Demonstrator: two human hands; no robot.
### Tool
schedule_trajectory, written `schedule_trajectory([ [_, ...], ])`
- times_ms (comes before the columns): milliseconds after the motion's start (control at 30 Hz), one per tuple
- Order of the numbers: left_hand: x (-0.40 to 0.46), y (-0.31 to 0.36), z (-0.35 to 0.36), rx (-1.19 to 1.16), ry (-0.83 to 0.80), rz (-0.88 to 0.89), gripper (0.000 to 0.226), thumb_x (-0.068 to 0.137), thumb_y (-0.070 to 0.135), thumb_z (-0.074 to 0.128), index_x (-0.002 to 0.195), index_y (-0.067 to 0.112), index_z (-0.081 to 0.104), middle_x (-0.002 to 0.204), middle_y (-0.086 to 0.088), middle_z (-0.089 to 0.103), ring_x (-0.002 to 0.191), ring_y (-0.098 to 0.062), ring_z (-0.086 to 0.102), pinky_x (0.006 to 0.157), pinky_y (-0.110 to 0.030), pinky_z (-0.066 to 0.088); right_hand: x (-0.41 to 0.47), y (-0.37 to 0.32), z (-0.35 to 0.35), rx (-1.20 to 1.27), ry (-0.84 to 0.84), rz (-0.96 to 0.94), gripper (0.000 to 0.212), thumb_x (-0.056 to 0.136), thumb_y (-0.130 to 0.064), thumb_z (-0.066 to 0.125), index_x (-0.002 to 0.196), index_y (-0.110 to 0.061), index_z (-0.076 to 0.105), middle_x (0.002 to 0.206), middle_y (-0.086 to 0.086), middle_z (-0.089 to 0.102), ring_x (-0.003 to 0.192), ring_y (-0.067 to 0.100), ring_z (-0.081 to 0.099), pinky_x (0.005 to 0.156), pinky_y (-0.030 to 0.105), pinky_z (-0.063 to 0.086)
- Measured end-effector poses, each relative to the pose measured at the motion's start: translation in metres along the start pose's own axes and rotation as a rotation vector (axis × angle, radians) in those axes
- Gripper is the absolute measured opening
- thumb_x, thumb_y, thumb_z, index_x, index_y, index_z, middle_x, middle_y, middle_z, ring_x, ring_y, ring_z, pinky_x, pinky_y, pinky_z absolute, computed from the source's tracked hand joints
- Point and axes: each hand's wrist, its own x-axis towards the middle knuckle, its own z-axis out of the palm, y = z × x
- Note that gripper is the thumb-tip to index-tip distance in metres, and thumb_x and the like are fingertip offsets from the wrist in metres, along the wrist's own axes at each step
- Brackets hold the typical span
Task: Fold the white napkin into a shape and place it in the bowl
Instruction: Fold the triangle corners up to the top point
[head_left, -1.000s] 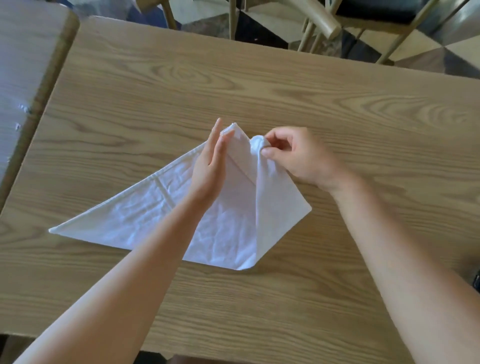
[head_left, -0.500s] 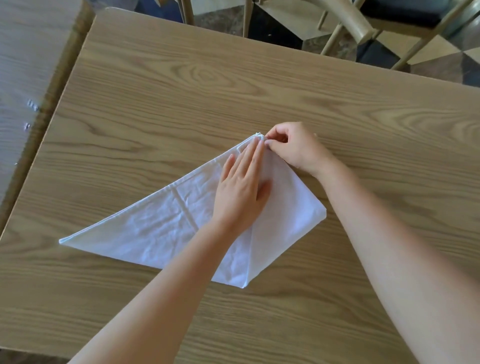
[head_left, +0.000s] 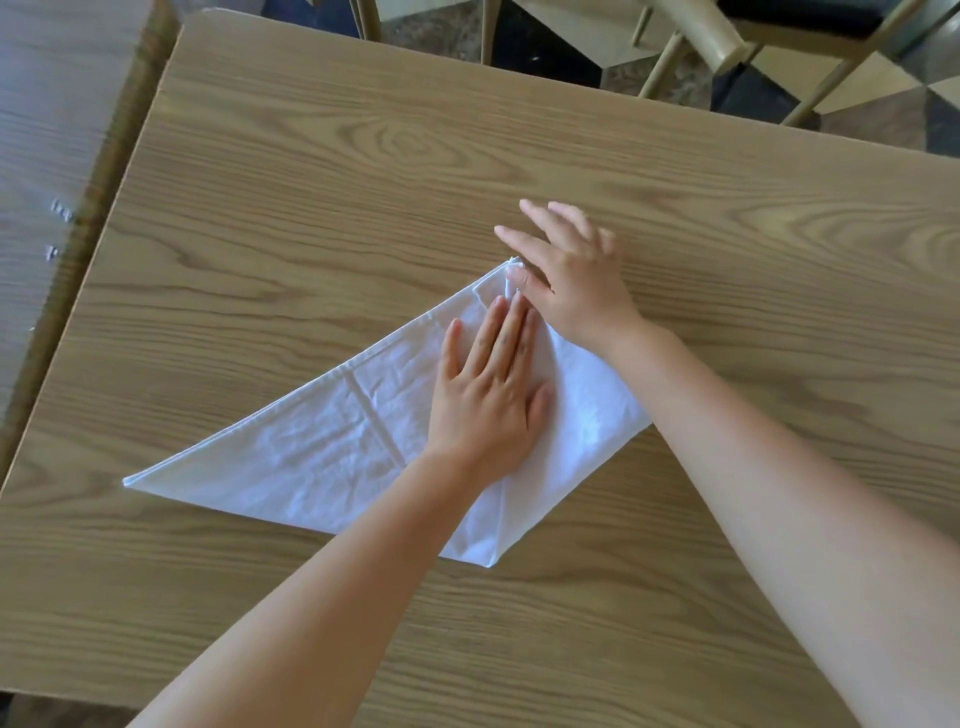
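The white napkin (head_left: 322, 447) lies flat on the wooden table (head_left: 519, 171), folded into a triangle with its right corner turned up to the top point. My left hand (head_left: 488, 395) rests palm down on the middle of the cloth, fingers together along the folded edge. My right hand (head_left: 566, 270) hovers at the napkin's top point with its fingers spread, the thumb tip touching the corner. Neither hand holds anything. No bowl is in view.
A second wooden table (head_left: 47, 156) stands close on the left, with a narrow gap between. Wooden chair legs and a dark seat (head_left: 727, 47) stand beyond the far edge, on a patterned floor.
My right hand has let go of the pinched corner and spread its fingers. My left hand has turned from edge-on to flat and slid down the fold, pressing the cloth.
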Motion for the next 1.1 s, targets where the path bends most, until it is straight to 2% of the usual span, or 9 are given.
schedule_trajectory([
  [167,-0.001,-0.003,0.000,-0.005,-0.044,0.009,0.076,0.086,0.057,0.031,0.148,0.015,0.023,0.156,-0.006,0.019,0.144,-0.020,0.014,0.114,-0.048,0.008,0.002,0.008,0.007,-0.120,-0.117,0.076,0.050,0.095,-0.048,0.036,0.143,-0.033,0.029,0.157,0.002,0.013,0.144,0.021,0.002,0.107,0.062,0.000],
  [233,-0.002,-0.002,0.000,-0.012,-0.050,0.025,0.078,0.083,0.063,0.033,0.149,0.023,0.020,0.157,-0.007,0.014,0.145,-0.021,0.010,0.114,-0.050,0.006,-0.007,0.008,0.001,-0.125,-0.043,0.116,0.057,0.094,-0.051,0.028,0.146,-0.029,0.021,0.157,0.003,0.011,0.144,0.021,0.001,0.107,0.063,-0.002],
  [367,0.000,-0.002,0.000,-0.019,-0.037,0.036,0.085,0.075,0.070,0.041,0.147,0.030,0.022,0.157,-0.009,0.014,0.145,-0.022,0.011,0.113,-0.053,0.009,-0.065,-0.006,-0.013,-0.150,0.184,0.104,0.053,0.097,-0.036,0.026,0.146,-0.019,0.022,0.155,0.005,0.017,0.144,0.022,0.011,0.111,0.056,0.000],
  [467,-0.002,0.000,0.000,-0.039,0.002,0.030,0.089,0.072,0.074,0.041,0.146,0.027,0.029,0.156,-0.009,0.019,0.144,-0.023,0.015,0.113,-0.054,0.011,-0.124,-0.013,0.001,-0.202,0.049,0.015,0.052,0.097,-0.033,0.025,0.146,-0.016,0.022,0.154,0.001,0.016,0.143,0.018,0.011,0.112,0.055,0.003],
  [567,-0.001,-0.003,-0.005,0.016,-0.097,0.052,0.108,0.063,0.085,0.035,0.149,0.023,0.016,0.158,-0.008,0.007,0.145,-0.021,0.005,0.113,-0.054,0.002,-0.157,0.006,0.008,-0.218,-0.068,0.034,0.055,0.096,-0.036,0.023,0.147,-0.015,0.019,0.155,-0.002,0.012,0.143,0.016,0.009,0.111,0.055,0.005],
  [667,-0.005,-0.008,-0.013,0.082,-0.194,0.131,0.117,0.059,0.085,0.035,0.150,0.016,0.006,0.159,-0.007,-0.001,0.145,-0.017,-0.005,0.112,-0.059,-0.001,-0.162,0.011,0.005,-0.208,-0.108,0.034,0.056,0.096,-0.036,0.022,0.147,-0.014,0.015,0.154,-0.004,0.007,0.143,0.017,0.008,0.111,0.057,0.007],
  [767,-0.034,-0.011,-0.012,0.048,-0.154,0.264,0.106,0.067,0.077,0.040,0.147,0.010,0.025,0.156,-0.006,0.017,0.144,-0.015,0.012,0.109,-0.066,0.009,-0.159,0.008,0.007,-0.215,-0.109,0.044,0.056,0.095,-0.035,0.023,0.146,-0.014,0.018,0.154,-0.004,0.009,0.142,0.019,0.012,0.111,0.057,0.008],
  [867,-0.068,-0.011,-0.008,0.043,-0.109,0.374,0.091,0.076,0.076,0.037,0.145,0.017,0.031,0.154,-0.007,0.025,0.142,-0.019,0.021,0.108,-0.065,0.015,-0.159,0.010,0.006,-0.242,-0.109,0.036,0.056,0.094,-0.035,0.024,0.146,-0.013,0.020,0.155,-0.002,0.012,0.142,0.019,0.012,0.110,0.058,0.008],
  [1100,-0.083,-0.014,-0.007,0.017,-0.074,0.341,0.057,0.095,0.054,0.022,0.144,0.027,0.035,0.153,-0.004,0.028,0.141,-0.018,0.025,0.110,-0.060,0.018,-0.149,-0.006,-0.001,-0.354,-0.032,-0.010,0.055,0.093,-0.031,0.027,0.142,-0.007,0.032,0.152,0.007,0.030,0.141,0.022,0.022,0.110,0.059,0.008],
])
